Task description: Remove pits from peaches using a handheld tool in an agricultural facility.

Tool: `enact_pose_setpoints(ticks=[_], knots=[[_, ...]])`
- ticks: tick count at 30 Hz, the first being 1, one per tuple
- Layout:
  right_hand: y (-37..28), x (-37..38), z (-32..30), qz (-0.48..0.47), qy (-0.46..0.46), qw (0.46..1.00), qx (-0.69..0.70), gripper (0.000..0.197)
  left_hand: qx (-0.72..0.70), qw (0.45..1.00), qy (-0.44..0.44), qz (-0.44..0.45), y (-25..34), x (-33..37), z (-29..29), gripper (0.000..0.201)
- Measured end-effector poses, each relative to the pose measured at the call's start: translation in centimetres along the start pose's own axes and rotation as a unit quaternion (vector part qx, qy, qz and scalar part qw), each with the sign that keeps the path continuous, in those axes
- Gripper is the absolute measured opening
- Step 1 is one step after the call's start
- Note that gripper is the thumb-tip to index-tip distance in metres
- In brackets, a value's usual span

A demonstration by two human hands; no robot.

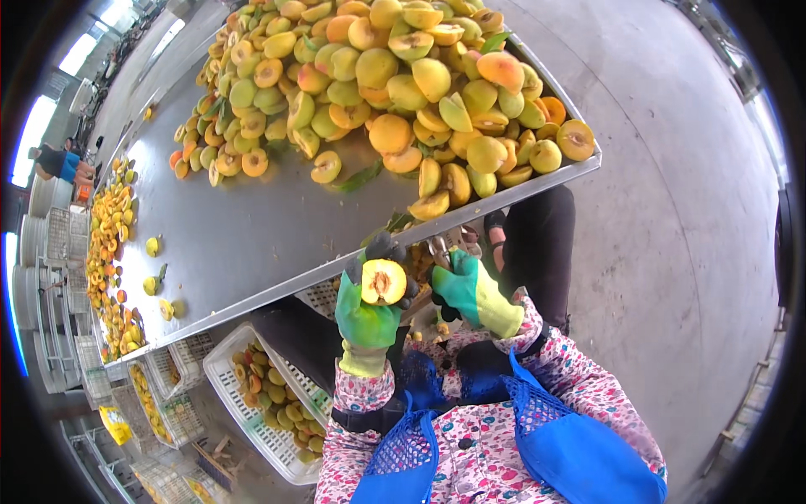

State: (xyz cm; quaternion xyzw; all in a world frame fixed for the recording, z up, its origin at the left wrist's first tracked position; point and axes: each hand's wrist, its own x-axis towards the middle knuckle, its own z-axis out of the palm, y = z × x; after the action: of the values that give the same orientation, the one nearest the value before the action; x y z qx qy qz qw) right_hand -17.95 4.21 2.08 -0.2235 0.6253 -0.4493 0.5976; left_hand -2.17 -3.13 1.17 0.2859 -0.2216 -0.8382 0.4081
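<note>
Head view shows the left hand (368,317), fingers curled around a halved fruit (384,282) near the metal table (227,227), and the right hand (463,290), fingers wrapped round a metallic tool (438,251), apparently mid-pitting, calling for a steady left grip.

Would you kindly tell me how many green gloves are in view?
2: one on the left hand, which holds a cut fruit, and one on the right hand, near the table. Others may be hidden.
</note>
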Motion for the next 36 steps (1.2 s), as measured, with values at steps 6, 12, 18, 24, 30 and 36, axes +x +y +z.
enact_pose_setpoints(ticks=[6,12,18,24,30,36], knots=[[-0.1,-0.2,0.1,0.002,-0.004,0.999,0.033,0.027,0.112,0.989,-0.015,0.097,-0.6,-0.3,0.7,0.045],[-0.9,-2.9,1.8,-0.315,0.102,0.868,-0.371,0.022,0.159,0.966,0.004,0.206,-0.9,-1.5,0.6,0.033],[0.4,-4.2,3.5,-0.427,0.066,0.813,-0.391,0.022,0.505,0.802,0.027,0.316,-1.6,-2.0,0.6,0.033],[1.5,-3.8,3.2,-0.444,0.061,0.78,-0.437,0.03,0.625,0.643,0.028,0.442,-2.7,-1.3,-0.5,0.015],[2.0,-3.9,3.5,-0.364,0.025,0.697,-0.618,0.039,0.44,0.854,0.09,0.263,-2.4,-2.3,0.5,0.03],[2.6,-2.7,3.5,-0.4,0.005,0.797,-0.454,0.024,0.602,0.699,0.036,0.384,-2.2,-2.0,0.0,0.043]])
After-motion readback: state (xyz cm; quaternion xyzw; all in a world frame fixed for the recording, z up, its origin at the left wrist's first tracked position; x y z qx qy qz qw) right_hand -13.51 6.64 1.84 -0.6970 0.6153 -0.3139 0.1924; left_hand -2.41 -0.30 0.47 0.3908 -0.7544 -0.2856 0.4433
